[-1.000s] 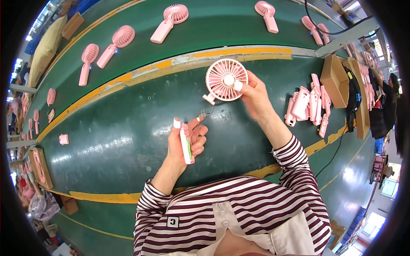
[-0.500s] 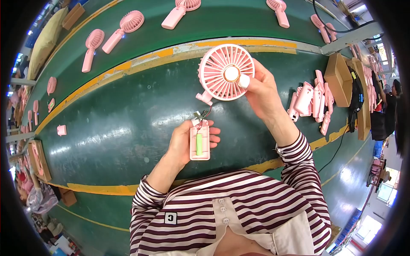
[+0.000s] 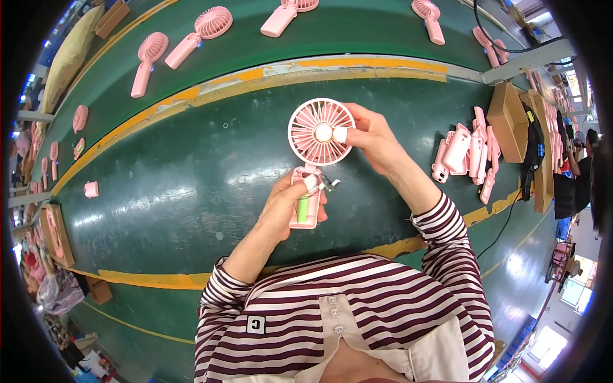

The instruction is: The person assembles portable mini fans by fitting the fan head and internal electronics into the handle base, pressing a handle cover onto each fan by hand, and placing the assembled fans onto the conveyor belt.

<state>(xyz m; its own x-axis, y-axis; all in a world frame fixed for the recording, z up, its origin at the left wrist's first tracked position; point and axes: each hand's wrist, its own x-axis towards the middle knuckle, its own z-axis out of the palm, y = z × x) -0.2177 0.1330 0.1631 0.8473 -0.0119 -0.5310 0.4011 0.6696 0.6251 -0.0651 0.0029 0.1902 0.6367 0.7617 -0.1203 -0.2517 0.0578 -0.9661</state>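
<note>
My left hand (image 3: pixel 278 207) is closed around an open pink handle shell (image 3: pixel 312 221), its thumb pressing at the shell's upper end. A green battery (image 3: pixel 302 210) lies inside the shell. From beside the thumb a small circuit board (image 3: pixel 331 184) sticks out to the right on wires. Above it, my right hand (image 3: pixel 377 145) grips the rim of a round pink fan head (image 3: pixel 305 139), with the thumb on the front grille near the white centre cap. The fan head's neck meets the top of the shell; whether it is seated there, the left thumb partly hides.
Beyond the yellow-edged bench (image 3: pixel 159 210), several pink handheld fans (image 3: pixel 143 70) lie on a green belt. A heap of pink handle shells (image 3: pixel 456 150) lies at the right by a cardboard box (image 3: pixel 507 124). A small pink part (image 3: pixel 92 189) and another carton (image 3: pixel 59 233) are at the left.
The fan head has come down and left, bringing its neck to the shell's top. My left thumb has moved onto that joint, and the circuit board now sticks out right. The belt fans have shifted right.
</note>
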